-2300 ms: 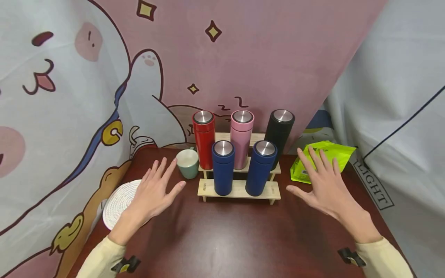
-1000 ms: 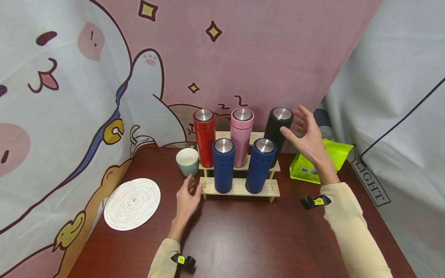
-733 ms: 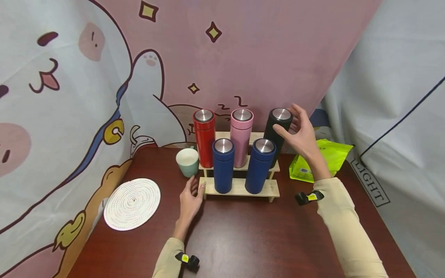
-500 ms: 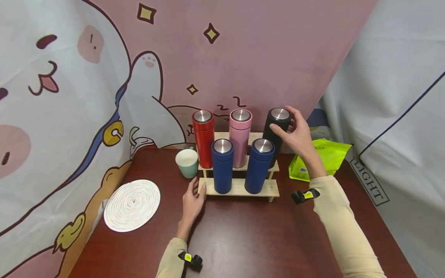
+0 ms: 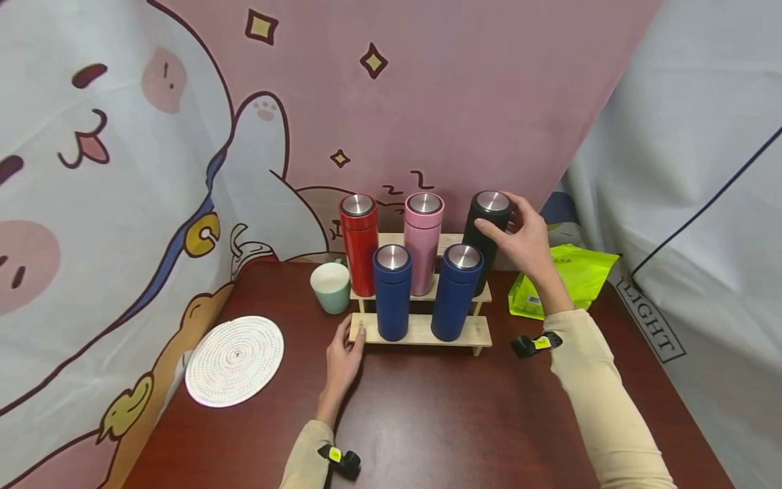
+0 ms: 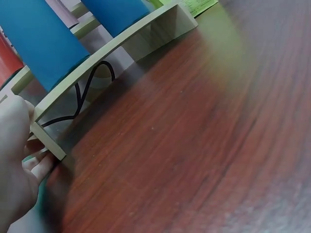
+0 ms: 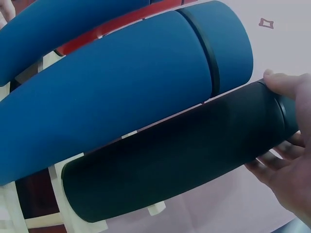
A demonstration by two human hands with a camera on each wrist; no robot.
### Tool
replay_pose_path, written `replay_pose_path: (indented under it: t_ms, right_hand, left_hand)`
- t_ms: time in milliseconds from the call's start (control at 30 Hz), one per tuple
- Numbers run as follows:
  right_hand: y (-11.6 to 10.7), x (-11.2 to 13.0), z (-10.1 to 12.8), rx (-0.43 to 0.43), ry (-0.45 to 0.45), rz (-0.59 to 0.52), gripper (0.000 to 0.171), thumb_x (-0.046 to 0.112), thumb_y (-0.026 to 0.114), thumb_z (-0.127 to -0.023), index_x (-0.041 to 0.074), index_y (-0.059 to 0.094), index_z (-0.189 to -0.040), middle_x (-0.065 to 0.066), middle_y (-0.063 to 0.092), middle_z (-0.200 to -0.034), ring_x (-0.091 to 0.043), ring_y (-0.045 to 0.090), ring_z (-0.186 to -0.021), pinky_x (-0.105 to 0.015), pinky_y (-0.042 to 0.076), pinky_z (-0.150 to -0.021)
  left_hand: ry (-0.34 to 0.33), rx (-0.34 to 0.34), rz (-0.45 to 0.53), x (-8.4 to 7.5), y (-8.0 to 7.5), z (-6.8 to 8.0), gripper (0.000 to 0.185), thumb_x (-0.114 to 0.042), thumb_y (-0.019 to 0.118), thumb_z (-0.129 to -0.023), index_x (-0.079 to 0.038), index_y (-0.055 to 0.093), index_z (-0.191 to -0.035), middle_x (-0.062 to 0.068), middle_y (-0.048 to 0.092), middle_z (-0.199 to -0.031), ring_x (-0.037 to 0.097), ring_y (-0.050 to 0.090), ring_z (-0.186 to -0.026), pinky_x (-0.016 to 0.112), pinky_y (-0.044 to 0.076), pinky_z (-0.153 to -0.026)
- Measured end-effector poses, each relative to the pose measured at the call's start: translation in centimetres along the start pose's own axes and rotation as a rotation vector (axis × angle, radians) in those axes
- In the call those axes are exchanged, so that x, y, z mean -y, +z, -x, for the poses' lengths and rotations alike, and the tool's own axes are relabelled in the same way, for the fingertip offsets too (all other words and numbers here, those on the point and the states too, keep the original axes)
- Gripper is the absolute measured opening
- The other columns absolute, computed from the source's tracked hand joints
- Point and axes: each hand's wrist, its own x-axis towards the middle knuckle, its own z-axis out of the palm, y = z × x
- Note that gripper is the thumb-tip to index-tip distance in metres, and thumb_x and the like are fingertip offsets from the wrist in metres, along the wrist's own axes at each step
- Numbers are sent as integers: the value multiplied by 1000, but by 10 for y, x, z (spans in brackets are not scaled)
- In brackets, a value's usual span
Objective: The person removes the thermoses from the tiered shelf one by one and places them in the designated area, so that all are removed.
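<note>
In the head view my right hand (image 5: pixel 527 239) grips the black thermos (image 5: pixel 479 234) near its silver-topped lid, thumb in front and fingers behind. The right wrist view has the black thermos (image 7: pixel 170 155) on the wooden stand (image 7: pixel 68 194). My left hand (image 5: pixel 344 360) holds the left end of the lower shelf of the stepped wooden stand (image 5: pixel 421 330); in the left wrist view the thumb lies at the top edge and fingers curl by the end leg. A red thermos (image 5: pixel 360 251), a pink thermos (image 5: pixel 423 244) and two blue thermoses (image 5: pixel 392 299) stand upright on the stand.
A pale green mug (image 5: pixel 332 292) stands just left of the stand. Farther left lies a round white woven mat (image 5: pixel 235 361). A bright green bag (image 5: pixel 574 275) stands at the right beside my right forearm. A printed cloth hangs behind the dark red table (image 5: pixel 415 414).
Both hands have come in from spread, open positions. The right has closed around the top of the black thermos, and the left has taken the stand's lower left end. The thermoses have stayed put.
</note>
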Motion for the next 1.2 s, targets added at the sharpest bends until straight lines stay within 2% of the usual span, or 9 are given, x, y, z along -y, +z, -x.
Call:
replay_pose_path:
  t_ms: [133,233,433,533,767,1000,1200]
  right_hand:
    - [0,-2,0,-33,-13,7,66,26,79,-88,9,52,-146,-17,64,-134,-32,63,-118,-48,50,-106]
    - [-1,-4,1,-72,-23,25,65,23,79,-88,9,52,-146,-16,65,-133,-27,64,-116,-37,54,-102]
    - [-8,-10,2,-161,-26,25,63,22,80,-87,11,56,-144,-15,67,-129,-1,59,-103,-16,52,-91]
    - [-13,-10,3,-199,-33,21,61,22,81,-86,11,58,-142,-16,68,-126,3,58,-97,-11,50,-85]
    - [-33,-10,10,-234,-25,26,59,23,81,-87,12,60,-140,-12,67,-124,3,59,-97,-9,49,-84]
    - [-55,-10,15,-251,-11,36,56,24,81,-86,15,61,-138,6,66,-116,4,61,-99,-7,48,-82]
    - [-72,-13,18,-263,11,50,57,23,80,-88,17,60,-140,7,65,-118,2,61,-101,-8,49,-86]
  left_hand:
    - [-19,-12,10,-1,3,2,49,-28,67,-99,-14,57,-144,15,66,-135,29,63,-125,51,54,-98]
    - [-20,-20,19,-2,5,2,48,-28,67,-99,-15,57,-144,14,65,-137,30,62,-127,54,52,-100]
    - [-15,-29,49,-1,7,1,47,-27,69,-98,-16,59,-142,12,65,-137,29,62,-127,54,52,-100]
    - [-27,-32,62,-2,8,0,47,-25,69,-98,-14,59,-143,12,65,-138,29,62,-128,53,52,-100]
    - [-31,-52,61,-4,8,3,46,-21,70,-97,-10,60,-141,15,65,-137,31,63,-126,50,53,-99]
    - [-39,-72,87,-5,4,5,46,-18,72,-95,-9,62,-140,14,66,-135,30,65,-123,49,54,-98]
    - [-28,-75,79,-5,3,2,46,-18,71,-96,-9,61,-140,16,67,-134,31,65,-122,49,54,-98]
